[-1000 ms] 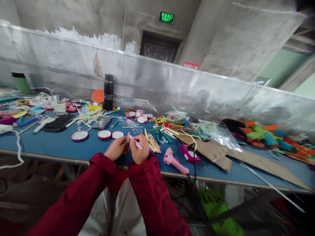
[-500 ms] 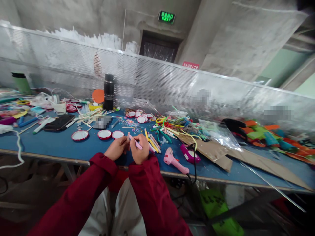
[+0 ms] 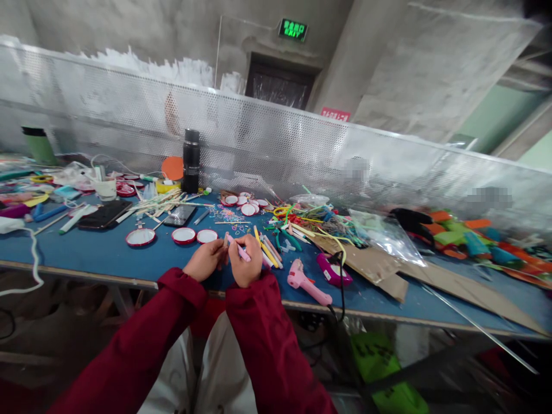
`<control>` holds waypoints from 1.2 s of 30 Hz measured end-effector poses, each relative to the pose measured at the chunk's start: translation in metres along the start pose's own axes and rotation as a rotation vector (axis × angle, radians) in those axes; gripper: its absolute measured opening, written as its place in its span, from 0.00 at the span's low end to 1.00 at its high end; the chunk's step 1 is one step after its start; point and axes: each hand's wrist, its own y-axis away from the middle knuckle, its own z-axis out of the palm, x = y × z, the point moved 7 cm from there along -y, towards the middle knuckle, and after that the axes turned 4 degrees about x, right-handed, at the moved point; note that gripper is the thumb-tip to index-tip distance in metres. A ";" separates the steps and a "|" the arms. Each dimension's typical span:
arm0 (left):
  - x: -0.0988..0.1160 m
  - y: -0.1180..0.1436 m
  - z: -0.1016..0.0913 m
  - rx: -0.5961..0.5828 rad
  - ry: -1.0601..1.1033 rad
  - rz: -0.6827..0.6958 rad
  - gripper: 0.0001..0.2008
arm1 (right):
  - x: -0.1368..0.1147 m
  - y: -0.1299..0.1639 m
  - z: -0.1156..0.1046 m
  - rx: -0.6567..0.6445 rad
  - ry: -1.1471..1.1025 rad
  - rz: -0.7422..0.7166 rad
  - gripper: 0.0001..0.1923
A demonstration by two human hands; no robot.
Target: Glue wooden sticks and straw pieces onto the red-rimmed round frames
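In the head view, both hands meet just over the near edge of the blue counter (image 3: 107, 253), the sleeves dark red. The right hand (image 3: 246, 265) is closed around a thin pink stick (image 3: 240, 250), which slants up and to the left out of its fingers. The left hand (image 3: 206, 260) is curled with its fingertips pinched at the upper end of that stick; what else it pinches there is too small to tell. The two hands touch each other at the fingers.

Just right of the right hand lies a loose row of coloured sticks (image 3: 268, 250), yellow, pink and white, on the counter. Further right, near the counter's edge, lies a pink glue gun (image 3: 307, 284), and just beyond it a magenta device (image 3: 333, 270) with a black cable (image 3: 341, 287) running down over the edge. Brown cardboard sheets (image 3: 379, 265) spread out well to the right of the hands.

Just beyond the left hand sit three round red-rimmed lids (image 3: 183, 235) in a row. Further out to the left lies a black phone (image 3: 102, 215), and beyond the lids a second dark phone (image 3: 179, 215). Well beyond the hands a black flask (image 3: 190, 161) stands upright against the perforated metal screen (image 3: 302, 149). A tangle of coloured cords (image 3: 302, 217) lies beyond and to the right of the hands.
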 end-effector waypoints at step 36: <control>-0.001 0.000 -0.001 -0.002 -0.013 -0.002 0.14 | 0.004 0.000 -0.003 0.021 0.015 0.027 0.09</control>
